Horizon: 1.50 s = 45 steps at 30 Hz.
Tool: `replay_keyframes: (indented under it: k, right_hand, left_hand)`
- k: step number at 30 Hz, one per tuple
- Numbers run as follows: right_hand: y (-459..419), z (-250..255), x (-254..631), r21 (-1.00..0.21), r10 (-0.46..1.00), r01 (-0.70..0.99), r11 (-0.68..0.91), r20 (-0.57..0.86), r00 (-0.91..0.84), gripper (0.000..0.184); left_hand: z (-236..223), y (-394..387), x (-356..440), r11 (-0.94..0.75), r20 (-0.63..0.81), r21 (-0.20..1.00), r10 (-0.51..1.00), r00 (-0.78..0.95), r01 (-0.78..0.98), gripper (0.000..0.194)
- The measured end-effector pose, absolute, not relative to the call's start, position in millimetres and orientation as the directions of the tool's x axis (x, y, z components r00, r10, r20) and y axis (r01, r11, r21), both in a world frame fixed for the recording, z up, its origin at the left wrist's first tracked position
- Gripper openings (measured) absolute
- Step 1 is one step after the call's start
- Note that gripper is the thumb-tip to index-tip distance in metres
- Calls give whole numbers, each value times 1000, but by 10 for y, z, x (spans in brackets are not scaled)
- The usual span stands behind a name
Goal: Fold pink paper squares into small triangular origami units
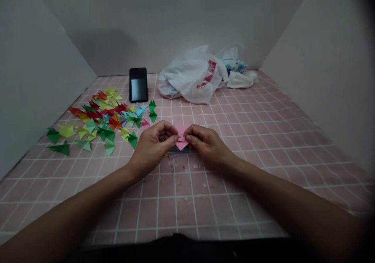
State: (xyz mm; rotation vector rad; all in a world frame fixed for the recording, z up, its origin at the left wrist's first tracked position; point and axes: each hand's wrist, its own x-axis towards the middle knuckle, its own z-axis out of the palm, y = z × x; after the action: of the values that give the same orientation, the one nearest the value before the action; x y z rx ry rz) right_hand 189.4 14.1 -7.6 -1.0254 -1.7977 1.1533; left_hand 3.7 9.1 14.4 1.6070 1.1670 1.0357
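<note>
Clock centered on the folded pink origami paper [182, 143], 12 toward the back wall [181, 17]. Paper sits mid-table between both hands, over a stack of colored paper sheets [182, 151]; whether it touches the stack, can't tell. Left hand [155, 140] pinches its 9 o'clock side, thumb against index finger. Right hand [206, 143] pinches the 3 o'clock side the same way. Both hands cover part of the stack; only blue, yellow and lavender edges peek out at 6.

Spread from 9 to 10: crowd of folded paper pieces [115, 111] with pointed wings, in red, orange, yellow, greens, light blue, many overlapping. Nearest ones, a dark green piece [132, 139] and a small pink piece [145, 123], sit just beside the left hand. Two more green ones near 10:30.

Black smartphone [138, 85] at 11. At 12, crumpled white plastic bag [191, 75] with red print, well apart from the hands. Blue-and-white package [234, 66] at 1, crumpled white wrapper [241, 80] just in front of it. Small scraps [195, 166] scattered around 6 on the pink grid tablecloth [249, 118].
</note>
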Motion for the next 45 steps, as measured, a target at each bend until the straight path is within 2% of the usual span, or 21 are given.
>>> replay_keyframes:
  k: [8,17,25,35,39,45]
  right_hand:
    - [123,-47,1881,-931,905,237,278,171,-390,16]
    - [125,-30,1878,-975,910,140,170,101,-402,20]
    - [130,-18,1868,-970,908,173,173,88,-410,13]
    - [123,-16,1882,-979,909,151,135,62,-412,17]
    - [127,-27,1873,-958,909,214,190,89,-407,11]
    - [108,-4,1878,-853,865,335,400,230,-446,14]
  left_hand:
    - [130,68,56,-188,134,942,970,204,278,6]
    - [132,48,73,-148,104,957,979,178,251,7]
    - [172,57,77,-117,70,966,977,201,231,9]
    - [141,38,79,-173,120,949,971,208,263,8]
    - [135,17,80,-197,125,932,962,242,304,7]
    - [167,32,78,-163,89,938,967,240,306,9]
